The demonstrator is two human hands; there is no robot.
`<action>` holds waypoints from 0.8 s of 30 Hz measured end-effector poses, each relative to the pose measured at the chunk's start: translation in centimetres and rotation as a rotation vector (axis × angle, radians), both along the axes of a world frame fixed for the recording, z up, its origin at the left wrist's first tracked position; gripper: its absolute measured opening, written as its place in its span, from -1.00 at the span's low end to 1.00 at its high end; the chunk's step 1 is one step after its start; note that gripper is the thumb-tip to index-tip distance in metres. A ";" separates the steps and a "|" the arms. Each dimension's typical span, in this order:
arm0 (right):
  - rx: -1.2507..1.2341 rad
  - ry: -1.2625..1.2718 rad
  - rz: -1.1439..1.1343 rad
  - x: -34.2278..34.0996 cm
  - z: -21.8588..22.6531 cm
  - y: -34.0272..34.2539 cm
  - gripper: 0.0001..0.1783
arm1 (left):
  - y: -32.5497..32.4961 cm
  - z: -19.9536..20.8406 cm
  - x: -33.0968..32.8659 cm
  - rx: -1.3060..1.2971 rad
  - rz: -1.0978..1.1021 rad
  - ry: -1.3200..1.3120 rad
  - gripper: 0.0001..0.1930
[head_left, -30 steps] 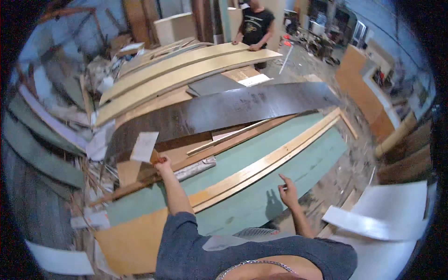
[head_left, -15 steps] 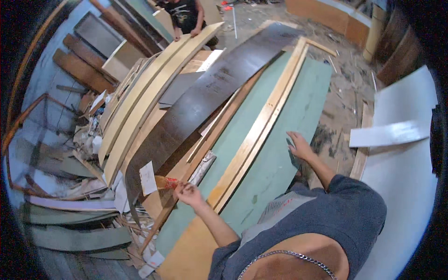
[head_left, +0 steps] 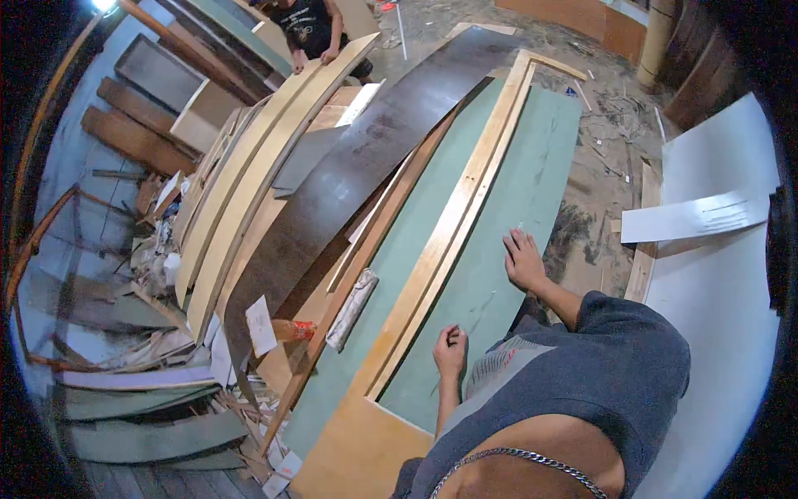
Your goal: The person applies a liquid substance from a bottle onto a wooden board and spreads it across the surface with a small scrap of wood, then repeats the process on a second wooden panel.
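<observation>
My left hand (head_left: 450, 351) is over the near part of a pale green board (head_left: 536, 166), its fingers curled together. Whatever may be between those fingertips is too small to make out. Farther along the board, my right hand (head_left: 524, 262) lies with its fingers stretched out on or just above the green surface, holding nothing. Left of both hands, a long frame of pale wooden strips (head_left: 453, 212) lies along the board, joined to a broad yellowish panel (head_left: 357, 453) at the near end. A whitish wrapped roll (head_left: 352, 309) rests on the board's left side.
A dark brown panel (head_left: 332, 195) and long cream panels (head_left: 249, 158) lie to the left. Near them are a white card (head_left: 260, 325) and a red-and-amber object (head_left: 295, 330). Another person (head_left: 312, 33) grips the cream panels' far end. White sheets (head_left: 706, 333) stand at right; scraps litter the floor.
My left hand has moved right, from beside the red-and-amber object to the green board near my body, and its fingers have curled. My right hand has shifted slightly left, staying open.
</observation>
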State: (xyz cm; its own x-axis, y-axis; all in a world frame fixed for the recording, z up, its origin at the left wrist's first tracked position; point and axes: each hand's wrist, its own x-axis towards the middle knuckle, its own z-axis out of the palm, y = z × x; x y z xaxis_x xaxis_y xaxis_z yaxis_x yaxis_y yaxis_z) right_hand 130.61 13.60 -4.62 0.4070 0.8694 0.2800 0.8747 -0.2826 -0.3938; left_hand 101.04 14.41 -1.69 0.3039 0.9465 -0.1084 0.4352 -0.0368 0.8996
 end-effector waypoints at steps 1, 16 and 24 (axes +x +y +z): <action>-0.002 -0.003 -0.015 0.2 0.1 -0.1 -0.47 | 0.0 -0.7 -0.1 0.004 0.016 0.002 -0.73; 0.028 -0.004 -0.007 -0.6 -0.1 -0.8 -0.43 | -0.5 -2.6 -0.9 0.129 0.179 0.055 -0.79; -0.016 0.008 -0.014 -0.7 0.8 -0.5 -0.42 | -0.5 -4.2 -1.1 0.111 0.196 0.091 -0.78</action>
